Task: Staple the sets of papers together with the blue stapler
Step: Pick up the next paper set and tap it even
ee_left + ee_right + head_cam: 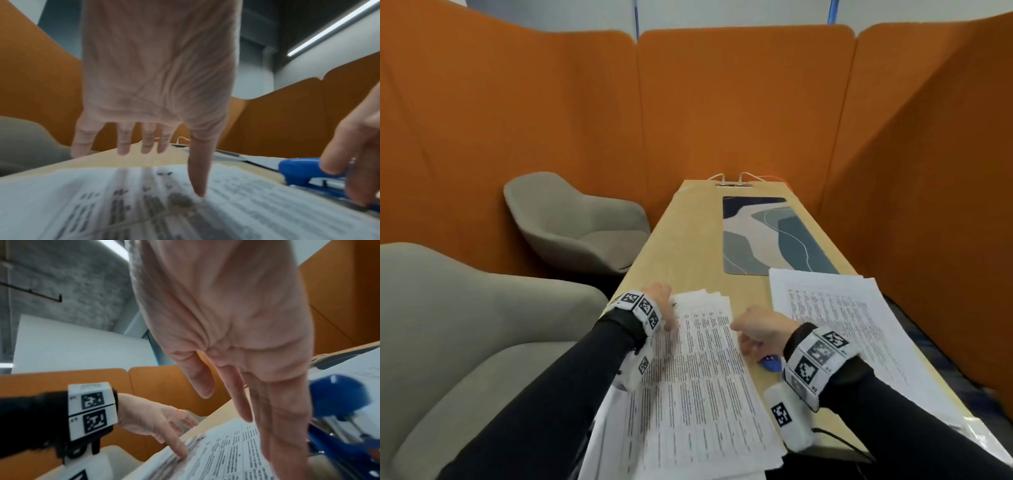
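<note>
A thick stack of printed papers (698, 377) lies fanned at the near left of the wooden table (688, 240). My left hand (662, 303) rests on its far left corner, fingers spread and straight, and the thumb (198, 191) presses on the top sheet (123, 203). The blue stapler (770, 364) lies just right of that stack, partly hidden under my right hand (756, 332). The right hand's fingers (273, 426) reach down fairly straight beside the stapler (337, 395) and touch it (298, 170); its thumb stays free. A second paper stack (835, 318) lies to the right.
A patterned desk mat (763, 236) covers the table's far half, with a cable outlet (732, 185) behind it. Two grey chairs (575, 219) (448, 325) stand to the left. Orange partitions (739, 102) enclose the booth. A black cable (835, 438) runs at the near right edge.
</note>
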A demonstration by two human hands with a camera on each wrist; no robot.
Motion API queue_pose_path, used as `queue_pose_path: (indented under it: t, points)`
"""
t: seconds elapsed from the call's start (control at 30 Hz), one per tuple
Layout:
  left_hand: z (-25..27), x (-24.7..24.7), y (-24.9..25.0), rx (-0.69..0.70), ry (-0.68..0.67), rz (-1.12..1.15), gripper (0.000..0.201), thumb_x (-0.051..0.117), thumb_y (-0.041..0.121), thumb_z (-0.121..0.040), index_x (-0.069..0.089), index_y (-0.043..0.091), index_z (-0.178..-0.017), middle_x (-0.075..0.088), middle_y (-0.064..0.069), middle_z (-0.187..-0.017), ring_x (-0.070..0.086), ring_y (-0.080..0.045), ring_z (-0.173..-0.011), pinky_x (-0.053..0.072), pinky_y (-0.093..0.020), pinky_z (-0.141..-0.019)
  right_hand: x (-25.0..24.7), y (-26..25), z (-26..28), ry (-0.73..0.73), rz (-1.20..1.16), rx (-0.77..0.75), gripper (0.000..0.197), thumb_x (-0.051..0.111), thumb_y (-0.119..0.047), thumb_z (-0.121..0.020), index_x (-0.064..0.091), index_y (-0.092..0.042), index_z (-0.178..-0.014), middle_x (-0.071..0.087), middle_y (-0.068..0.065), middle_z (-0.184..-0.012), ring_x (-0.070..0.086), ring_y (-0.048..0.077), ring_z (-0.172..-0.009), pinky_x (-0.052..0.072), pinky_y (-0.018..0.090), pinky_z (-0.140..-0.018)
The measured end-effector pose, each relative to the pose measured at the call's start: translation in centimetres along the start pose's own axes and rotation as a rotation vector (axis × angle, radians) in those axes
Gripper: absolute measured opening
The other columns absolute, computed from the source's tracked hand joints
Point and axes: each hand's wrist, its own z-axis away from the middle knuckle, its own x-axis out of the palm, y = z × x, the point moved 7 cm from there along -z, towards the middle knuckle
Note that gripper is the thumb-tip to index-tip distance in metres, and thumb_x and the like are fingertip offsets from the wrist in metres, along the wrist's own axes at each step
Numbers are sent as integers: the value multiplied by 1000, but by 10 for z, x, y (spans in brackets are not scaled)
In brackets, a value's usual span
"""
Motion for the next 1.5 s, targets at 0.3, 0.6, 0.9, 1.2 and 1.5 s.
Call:
queue_pose_path:
  t: [0.3, 0.6, 0.9, 1.2, 1.5]
  points:
    - [-19, 2, -13, 45, -139, -109, 96, 76, 49, -73, 27, 13, -148, 28, -12, -148, 37, -33, -134, 38, -46, -106, 14, -25, -12, 55, 417, -9, 37, 34, -4, -96, 48, 3, -129, 45, 9, -103, 49, 21, -93, 47, 34, -96]
    - [-18, -4, -12, 127, -30, -2, 68, 74, 20, -78, 38, 13, -135, 41, -9, -136, 53, -31, -116, 50, -40, -94, 16, -11, -24, 19, 360, 36, 59, 40, -26, -96, 21, -13, -150, 50, 8, -105, 44, 9, -65, 44, 23, -57]
    - [44, -105, 12, 496, 228, 339, 19, 52, 4, -91, 58, 10, -108, 55, -1, -97, 52, -22, -91, 36, -11, -63, -34, -33, -17, 327, -166, -296, 45, 59, -15, -83, 36, -16, -122, 59, 8, -117, 62, 24, -101, 55, 35, -74]
    - [83, -176, -15, 234, 1031, 412, 63, 64, 39, -85, 37, 24, -140, 37, -4, -138, 33, -21, -130, 16, -47, -116, -82, -71, 19, 304, -778, -490, 29, 45, 7, -93, 59, -12, -110, 68, 12, -102, 68, 27, -86, 57, 43, -77]
    - [64, -145, -42, 304, 793, 1310, 38, 57, 30, -94, 37, 20, -123, 57, 8, -110, 58, -15, -109, 45, -43, -102, -87, -123, 25, 224, -860, -614, 32, 43, 4, -95, 56, -5, -123, 68, 13, -114, 68, 22, -93, 57, 34, -72]
